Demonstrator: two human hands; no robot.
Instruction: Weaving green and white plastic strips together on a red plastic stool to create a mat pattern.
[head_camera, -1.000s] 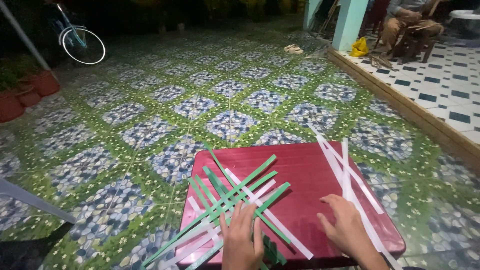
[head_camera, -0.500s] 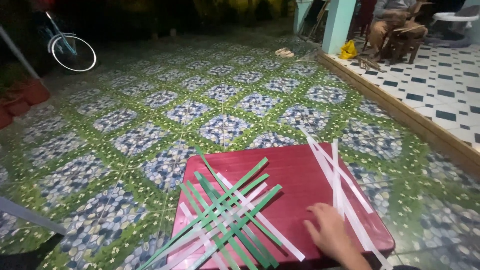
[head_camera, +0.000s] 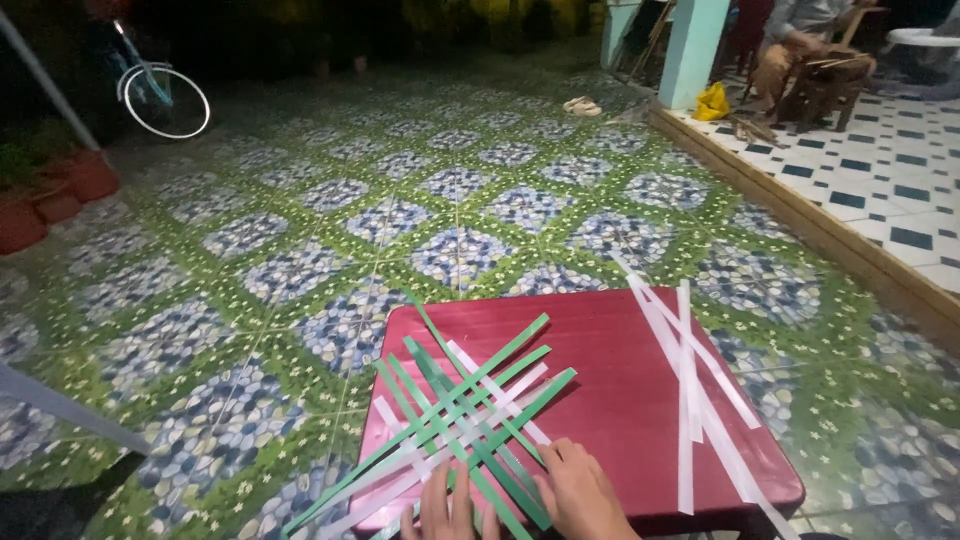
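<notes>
Both hands rest flat and open on the interlaced green and white flat strips (head_camera: 470, 430) at the near edge of the dark red square plastic table (head_camera: 620, 390). Right hand (head_camera: 585, 495) and left hand (head_camera: 447, 510) press its near end; the strips run diagonally away. Loose white strips (head_camera: 690, 390) lie well right, nearer the right hand.

I see my left hand (head_camera: 447, 510) and right hand (head_camera: 585, 492) both pressed flat on the near edge of a woven lattice of green and white strips (head_camera: 465, 425), fingers spread over the crossings. The lattice lies on a dark red plastic table (head_camera: 620, 390). A loose bundle of white strips (head_camera: 690, 390) lies apart on the table's right side, overhanging both edges. Patterned green and blue floor tiles (head_camera: 300, 250) surround the table.
</notes>
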